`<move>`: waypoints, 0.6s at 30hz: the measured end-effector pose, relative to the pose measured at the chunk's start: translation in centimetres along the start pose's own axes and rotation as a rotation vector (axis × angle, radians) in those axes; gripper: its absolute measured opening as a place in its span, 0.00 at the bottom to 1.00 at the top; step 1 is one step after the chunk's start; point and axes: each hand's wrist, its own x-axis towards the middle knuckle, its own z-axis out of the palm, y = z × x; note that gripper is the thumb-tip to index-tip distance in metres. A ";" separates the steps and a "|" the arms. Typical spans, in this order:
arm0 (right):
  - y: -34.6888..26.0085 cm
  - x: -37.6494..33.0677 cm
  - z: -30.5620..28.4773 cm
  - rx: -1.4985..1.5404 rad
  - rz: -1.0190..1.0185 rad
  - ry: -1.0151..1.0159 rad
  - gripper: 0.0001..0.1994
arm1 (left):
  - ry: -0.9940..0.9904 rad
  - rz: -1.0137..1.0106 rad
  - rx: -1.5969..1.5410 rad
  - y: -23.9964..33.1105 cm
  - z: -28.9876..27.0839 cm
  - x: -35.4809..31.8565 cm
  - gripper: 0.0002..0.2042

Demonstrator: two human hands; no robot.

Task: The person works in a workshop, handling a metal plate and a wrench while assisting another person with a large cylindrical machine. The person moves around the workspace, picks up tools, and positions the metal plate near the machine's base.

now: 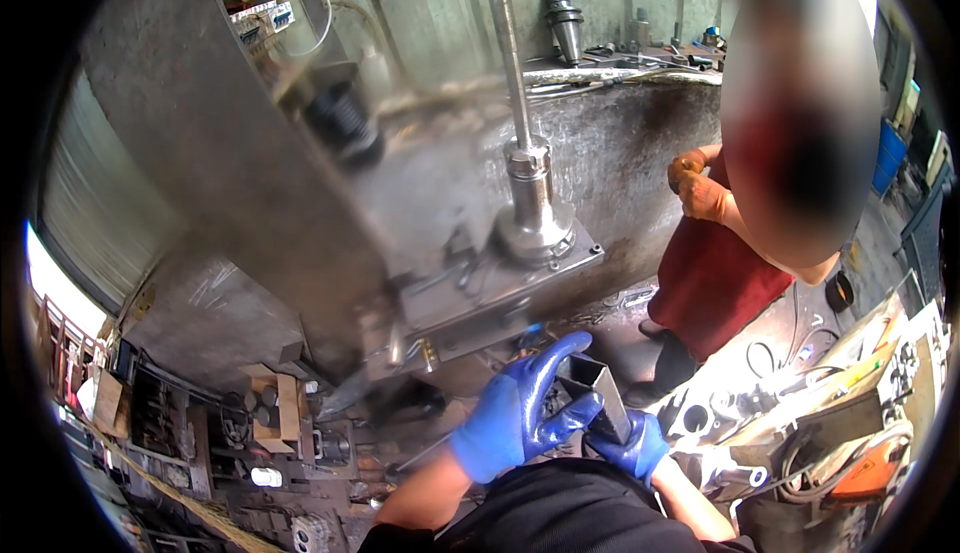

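My left hand (512,421), in a glossy blue glove, is wrapped round the upper part of a short dark metal tube (608,411) of square section. The tube's hollow end faces up, and its body leans down to the right. Around the lower end, my right hand (640,449) is closed, also blue-gloved and partly hidden by the tube. Beyond my hands, a shiny steel cylinder (531,188) with a long upright rod (514,73) stands on a flat steel plate (580,256). Neither hand touches it.
A person in a red apron (715,273) stands at the right, gloved hands (697,188) together. A large grey column (230,103) rises at the left. Metal parts crowd a bench (840,413) at the lower right. An open cardboard box (290,418) sits at the lower left.
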 end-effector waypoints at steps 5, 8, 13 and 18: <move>0.3 -0.1 -0.1 -0.028 -0.001 -0.011 0.23 | 0.025 0.015 0.029 -0.1 0.2 -0.3 0.33; 0.8 0.1 -0.2 -0.070 0.025 -0.038 0.24 | 0.013 -0.011 0.019 0.3 0.1 -0.3 0.34; -1.2 0.4 -0.3 -0.099 0.027 -0.036 0.24 | 0.060 -0.032 -0.050 1.6 0.0 -0.2 0.35; -0.2 0.6 0.2 -0.172 0.049 -0.061 0.24 | 0.061 -0.072 -0.007 0.7 0.8 -0.5 0.31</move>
